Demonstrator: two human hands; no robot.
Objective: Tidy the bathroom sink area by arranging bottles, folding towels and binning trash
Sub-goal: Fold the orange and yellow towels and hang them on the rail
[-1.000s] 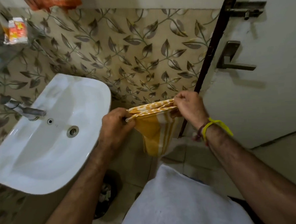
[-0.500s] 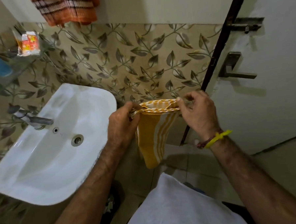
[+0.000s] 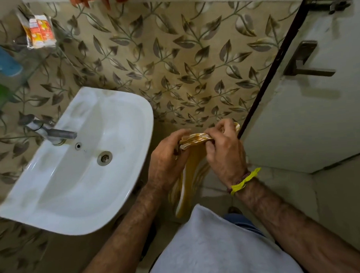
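Gripping the folded yellow striped towel point(image 3: 194, 171) between us, our left hand point(image 3: 168, 161) and right hand point(image 3: 226, 152) pinch its gathered top edge just right of the white sink point(image 3: 88, 162), its tail hanging toward the floor.

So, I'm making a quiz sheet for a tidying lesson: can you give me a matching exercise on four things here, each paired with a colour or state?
Things:
1. towel
2. sink
3. wrist band
4. small carton

Descriptions:
A. white, basin bare
B. bright yellow, tied on the right arm
C. orange and white, on the glass shelf
D. mustard with white stripes, held by both hands

Pairs: 1-D, 2-A, 3-B, 4-C
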